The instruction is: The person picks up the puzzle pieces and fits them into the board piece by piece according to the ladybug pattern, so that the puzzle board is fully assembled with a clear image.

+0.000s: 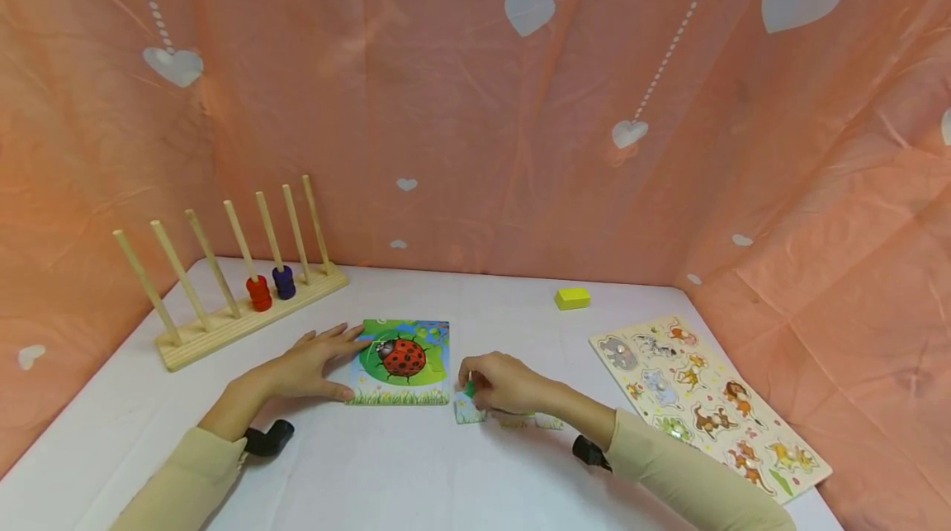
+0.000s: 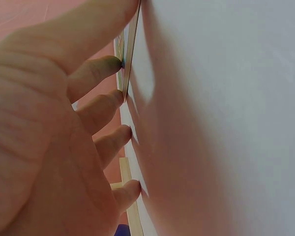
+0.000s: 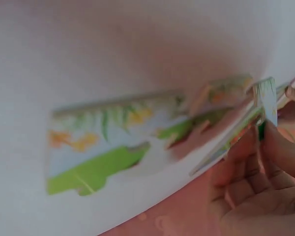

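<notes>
A square ladybug picture puzzle (image 1: 404,357) lies flat in the middle of the table. Along its left edge rests my left hand (image 1: 312,366), fingers spread and thumb at the lower corner. In the left wrist view those fingertips touch the board's edge and the table. Just right of the puzzle, my right hand (image 1: 508,382) pinches a puzzle piece (image 3: 268,98) between thumb and fingers, tilted up in the right wrist view. Loose puzzle pieces with grass and flowers (image 3: 93,147) lie under and beside this hand, partly hidden in the head view.
A wooden peg stand (image 1: 260,316) with red beads (image 1: 258,293) and purple beads (image 1: 284,282) stands at the back left. Toward the back sits a yellow block (image 1: 572,298). An animal peg puzzle board (image 1: 709,407) lies on the right, close to my right forearm.
</notes>
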Demonstrator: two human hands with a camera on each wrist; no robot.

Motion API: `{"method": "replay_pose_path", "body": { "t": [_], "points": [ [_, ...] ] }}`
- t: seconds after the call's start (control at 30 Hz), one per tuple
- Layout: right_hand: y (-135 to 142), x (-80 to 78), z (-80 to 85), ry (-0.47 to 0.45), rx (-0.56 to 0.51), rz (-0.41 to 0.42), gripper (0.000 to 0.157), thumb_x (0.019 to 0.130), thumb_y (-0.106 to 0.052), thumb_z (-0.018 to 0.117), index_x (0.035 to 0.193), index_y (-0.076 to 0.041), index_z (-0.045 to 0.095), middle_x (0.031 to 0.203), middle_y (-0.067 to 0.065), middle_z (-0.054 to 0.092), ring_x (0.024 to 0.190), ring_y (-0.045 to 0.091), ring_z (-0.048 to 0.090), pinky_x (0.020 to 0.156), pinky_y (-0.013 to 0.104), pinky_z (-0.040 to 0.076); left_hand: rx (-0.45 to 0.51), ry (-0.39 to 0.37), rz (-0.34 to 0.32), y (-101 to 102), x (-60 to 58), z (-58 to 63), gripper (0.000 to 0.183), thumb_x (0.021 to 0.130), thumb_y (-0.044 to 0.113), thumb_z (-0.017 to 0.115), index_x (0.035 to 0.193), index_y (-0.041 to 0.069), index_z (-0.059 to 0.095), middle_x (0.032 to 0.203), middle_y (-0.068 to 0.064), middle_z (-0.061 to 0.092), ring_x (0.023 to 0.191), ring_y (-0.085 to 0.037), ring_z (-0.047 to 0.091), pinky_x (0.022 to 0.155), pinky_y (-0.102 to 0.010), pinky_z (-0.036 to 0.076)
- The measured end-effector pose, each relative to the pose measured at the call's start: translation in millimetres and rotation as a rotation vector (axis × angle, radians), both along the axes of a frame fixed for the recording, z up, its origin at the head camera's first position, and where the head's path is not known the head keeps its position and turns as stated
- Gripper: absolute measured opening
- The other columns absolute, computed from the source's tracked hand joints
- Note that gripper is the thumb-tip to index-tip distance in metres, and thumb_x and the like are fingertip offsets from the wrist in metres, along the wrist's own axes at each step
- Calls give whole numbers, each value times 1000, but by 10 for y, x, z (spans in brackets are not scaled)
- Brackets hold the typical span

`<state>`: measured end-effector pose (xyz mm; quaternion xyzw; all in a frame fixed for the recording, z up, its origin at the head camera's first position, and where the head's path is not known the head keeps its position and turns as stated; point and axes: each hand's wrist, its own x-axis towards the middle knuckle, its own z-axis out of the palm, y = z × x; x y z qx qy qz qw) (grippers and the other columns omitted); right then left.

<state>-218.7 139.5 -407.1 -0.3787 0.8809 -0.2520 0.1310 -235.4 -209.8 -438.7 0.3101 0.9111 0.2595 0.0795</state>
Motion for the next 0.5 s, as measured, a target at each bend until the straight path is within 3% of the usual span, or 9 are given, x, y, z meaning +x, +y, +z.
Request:
{"method": "replay_pose_path", "body": {
  "t": [0.17, 0.33, 0.5],
  "points": [
    [-147, -97, 55, -36, -115, 53, 16, 86, 9, 69, 95, -4, 66, 79, 1, 62, 70, 6, 53, 63, 20, 46, 9, -10, -2, -11, 14, 11, 84, 78, 44, 82, 144, 2, 51, 156, -27, 32, 143, -55, 19, 105, -79, 9],
    [-481, -178, 82, 3, -150, 39, 15, 88, 6, 71, 100, 0, 66, 83, 5, 64, 71, 11, 57, 65, 19, 47, 11, -14, 0, -18, 37, 26, 84, 78, 45, 82, 144, 1, 51, 156, -28, 32, 142, -56, 19, 105, -79, 9],
    [-817, -251, 68, 9, -169, -6, 17, 88, 4, 72, 103, 0, 65, 83, 5, 62, 69, 8, 52, 64, 18, 45, 19, -13, -7, -16, 33, 39, 87, 77, 45, 83, 144, 0, 50, 156, -28, 31, 142, -56, 19, 105, -79, 8]
  ]
}}
